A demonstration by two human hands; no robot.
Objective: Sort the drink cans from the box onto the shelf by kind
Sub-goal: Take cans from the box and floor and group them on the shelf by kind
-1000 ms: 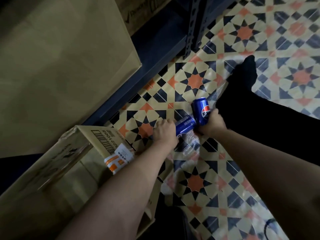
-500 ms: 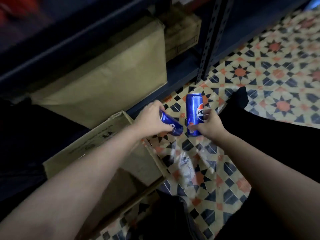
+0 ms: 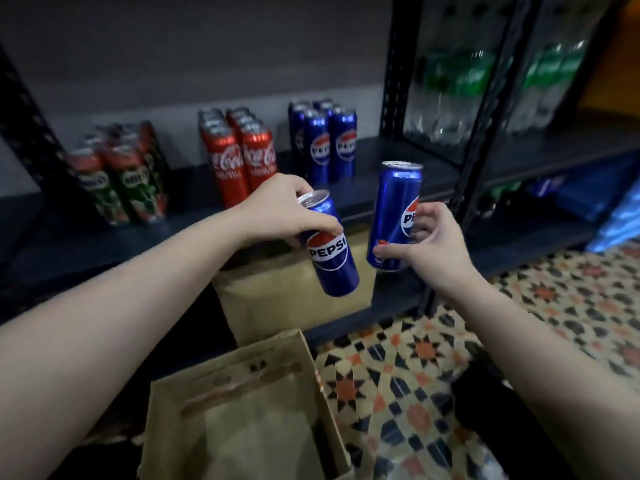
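Head view: two blue Pepsi cans held before the shelf [image 3: 398, 188].
Left hand [image 3: 287, 213]: fingers wrapped round tilted Pepsi can [image 3: 332, 258], top leaning left, logo facing camera.
Right hand [image 3: 433, 244]: grips near-upright Pepsi can [image 3: 393, 209] low, top up.
Box [image 3: 242, 410]: below, open.

"PEPSI" reads in full on the tilted blue can [image 3: 333, 257] gripped by the left hand [image 3: 287, 213]. The upright blue can [image 3: 394, 216] shows only "PE" beside the right hand [image 3: 433, 244]. Shelved red cans [image 3: 242, 161] carry the Coca-Cola script; the shelved blue cans [image 3: 329, 147] bear blurred Pepsi logos.
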